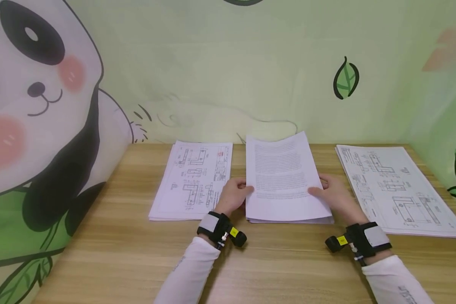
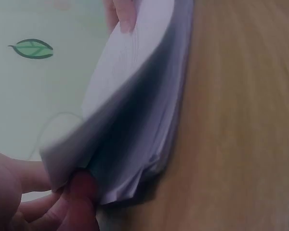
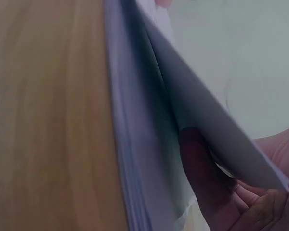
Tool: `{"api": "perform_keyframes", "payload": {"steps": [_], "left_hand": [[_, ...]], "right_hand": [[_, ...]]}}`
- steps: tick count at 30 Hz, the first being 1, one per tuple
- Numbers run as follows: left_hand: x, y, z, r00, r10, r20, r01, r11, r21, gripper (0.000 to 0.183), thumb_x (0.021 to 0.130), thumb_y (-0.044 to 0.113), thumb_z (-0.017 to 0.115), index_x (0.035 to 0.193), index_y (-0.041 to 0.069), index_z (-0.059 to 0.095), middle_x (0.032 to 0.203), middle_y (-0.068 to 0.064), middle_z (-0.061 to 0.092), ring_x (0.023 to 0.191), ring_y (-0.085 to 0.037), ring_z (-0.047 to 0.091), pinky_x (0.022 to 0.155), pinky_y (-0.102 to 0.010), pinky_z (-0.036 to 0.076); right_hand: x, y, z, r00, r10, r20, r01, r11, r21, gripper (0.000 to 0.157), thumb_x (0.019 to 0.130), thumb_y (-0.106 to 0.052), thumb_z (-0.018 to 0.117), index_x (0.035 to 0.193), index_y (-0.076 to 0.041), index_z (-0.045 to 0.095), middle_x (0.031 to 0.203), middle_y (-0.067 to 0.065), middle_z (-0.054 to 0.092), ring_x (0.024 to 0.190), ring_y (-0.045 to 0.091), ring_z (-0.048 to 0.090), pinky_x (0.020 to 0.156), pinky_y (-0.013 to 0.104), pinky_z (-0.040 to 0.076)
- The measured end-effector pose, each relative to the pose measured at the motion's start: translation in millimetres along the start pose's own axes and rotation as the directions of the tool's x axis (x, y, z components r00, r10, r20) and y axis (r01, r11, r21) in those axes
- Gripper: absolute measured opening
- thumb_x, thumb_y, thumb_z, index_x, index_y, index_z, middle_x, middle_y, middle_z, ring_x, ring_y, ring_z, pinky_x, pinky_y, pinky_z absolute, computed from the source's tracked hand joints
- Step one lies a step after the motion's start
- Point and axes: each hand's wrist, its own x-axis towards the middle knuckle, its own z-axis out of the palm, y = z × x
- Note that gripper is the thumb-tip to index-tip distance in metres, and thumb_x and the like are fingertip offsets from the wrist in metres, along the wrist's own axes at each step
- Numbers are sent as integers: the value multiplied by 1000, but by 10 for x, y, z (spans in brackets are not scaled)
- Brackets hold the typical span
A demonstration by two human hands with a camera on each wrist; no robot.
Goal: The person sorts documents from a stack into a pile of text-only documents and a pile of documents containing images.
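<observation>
Toward the worktop's (image 1: 281, 270) far edge, between left drawing pile (image 1: 194, 179) and right drawing pile (image 1: 395, 185), printed sheets (image 1: 279, 169) arch above a paper stack (image 3: 144, 144). Left hand (image 1: 233, 196) and right hand (image 1: 336, 197), nearly closed, pinch opposite sides, presumably to limit sagging.

I can't read the tiny print (image 1: 279, 162) on the sheet (image 1: 281, 209), which in my head view partly hides the left hand (image 1: 233, 196) and right hand (image 1: 334, 196); the edge crops the panda (image 1: 42, 101).
</observation>
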Motion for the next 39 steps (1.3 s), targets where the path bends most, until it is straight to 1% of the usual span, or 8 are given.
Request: {"api": "perform_keyframes", "payload": {"steps": [3,8,15,21,26,31,35,39], "left_hand": [[12,-22,-9,1000,11,-15,-10,999,49,34,86,19,61,116,3,65,87,-12,70,52,-12,59,43,-21,47],[26,-31,-25,999,4,-47,0,996,86,32,85,18,61,114,4,67,94,-13,71,60,-13,62,51,-23,51],[3,32,41,999,-11,-41,19,979,201,34,89,25,56,117,8,66,95,-11,69,57,-13,61,48,-23,51],[-9,71,92,998,3,-68,18,950,312,39,91,30,53,122,9,63,112,-9,67,84,-17,59,60,-22,44],[17,35,72,992,-26,-127,52,979,198,37,90,31,53,120,13,65,108,-7,69,82,-16,61,60,-23,43],[11,42,73,983,-18,-185,32,997,71,36,91,29,53,120,13,65,107,-7,69,80,-15,62,58,-22,45],[-16,92,116,985,-8,-173,8,1000,1,37,92,28,52,123,13,62,98,-9,68,71,-14,59,53,-22,44],[-44,143,166,991,7,-134,-14,999,-52,36,93,27,51,123,12,62,89,-12,66,62,-14,56,49,-21,42]], "right_hand": [[6,24,3,1000,-23,-17,21,997,-78,64,89,-20,58,142,3,32,125,28,55,96,30,58,71,30,49],[-15,50,-9,997,-58,-43,50,983,-177,64,86,-16,62,140,5,35,108,27,57,86,30,54,63,27,44],[-45,71,-65,999,-29,-37,18,967,-256,64,86,-20,63,137,8,38,120,33,55,93,34,55,72,38,48],[-83,28,-109,1000,-8,-20,2,955,-297,57,85,-22,63,130,10,48,123,33,56,98,37,57,80,49,49],[-91,65,-246,997,-62,-34,46,932,-360,57,85,-27,61,127,10,51,115,34,61,97,43,61,73,46,51],[-139,163,-544,979,-173,-104,115,903,-414,60,89,-35,57,129,10,49,111,35,61,89,43,63,63,41,50],[-177,327,-801,959,-230,-169,136,888,-439,62,92,-39,52,130,9,47,109,36,61,92,47,60,61,46,50],[-213,493,-1022,956,-179,-232,64,901,-428,71,92,-47,48,135,9,40,116,41,54,103,54,50,67,57,47]]}}
